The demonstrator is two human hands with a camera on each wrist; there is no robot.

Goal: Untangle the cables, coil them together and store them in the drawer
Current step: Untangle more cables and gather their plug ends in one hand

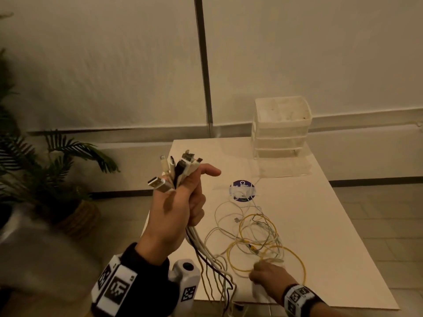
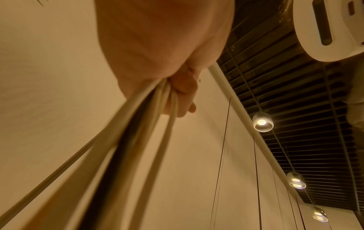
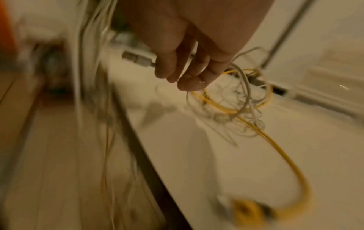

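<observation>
Thin white, black and yellow cables (image 1: 251, 234): light, limp, snag-prone. Left hand (image 1: 176, 213) grip clasps plug ends; right hand (image 1: 270, 279) grip pinches a white strand; best gathered near plugs.

1. My head camera looks forward and down from above my arms, taking in the whole table (image 1: 320, 236), the drawers (image 1: 282, 124) at its far edge and the wall behind.
2. My left wrist camera sits close under my left hand (image 2: 163, 40) and faces steeply upward: the cables (image 2: 126, 140) run past the lens, with wall, ceiling slats and lamps beyond.
3. My right wrist camera looks along my right hand (image 3: 189, 46), low and near the table's front edge; the picture is blurred.
4. Head and right wrist views share the yellow cable (image 1: 270, 243) (image 3: 262, 137); head and left wrist views share the cables in my left hand.
</observation>
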